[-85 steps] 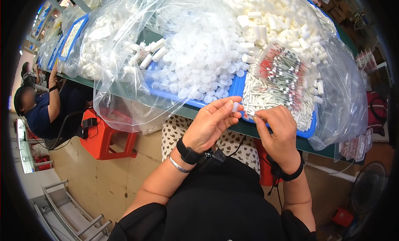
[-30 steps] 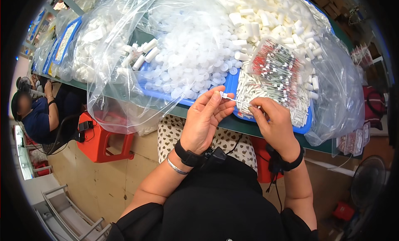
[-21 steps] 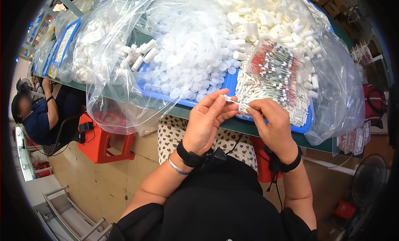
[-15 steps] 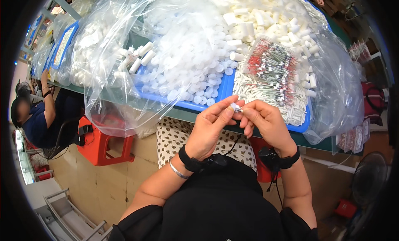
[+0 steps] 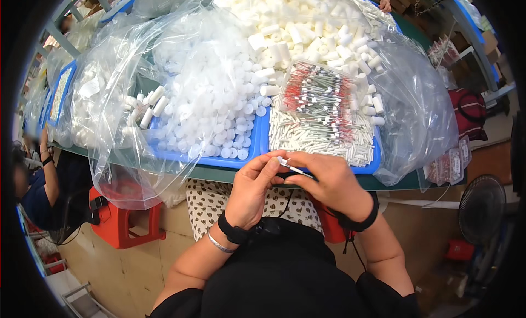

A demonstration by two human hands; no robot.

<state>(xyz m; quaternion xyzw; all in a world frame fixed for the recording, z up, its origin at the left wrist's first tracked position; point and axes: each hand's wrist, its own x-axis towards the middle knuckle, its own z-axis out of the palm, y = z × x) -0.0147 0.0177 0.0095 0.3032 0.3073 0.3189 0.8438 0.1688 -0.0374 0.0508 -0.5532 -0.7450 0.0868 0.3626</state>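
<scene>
Just off the table's front edge, my two hands meet fingertip to fingertip. My left hand [image 5: 249,192] pinches a small white plastic piece [image 5: 282,160] between thumb and forefinger. In the closed fingers of my right hand [image 5: 338,185] is a thin white stick [image 5: 296,169], its tip at the small piece; whether the two are joined I cannot tell. Beyond my hands, a blue tray [image 5: 249,160] bears translucent white discs [image 5: 219,137]. Beside it, short white sticks [image 5: 285,134] surround a clear box of red-and-grey wired parts [image 5: 320,96].
White foam-like cylinders [image 5: 307,30] are heaped at the back. Clear plastic bags [image 5: 413,109] drape both sides of the green table [image 5: 213,175]. A red stool [image 5: 123,225] and a seated person [image 5: 41,183] are at left; a black fan [image 5: 482,208] stands at right.
The view has shifted, so the table's things sit farther left. My right hand has turned over more, and a white stick now shows in its fingers beside the small piece.
</scene>
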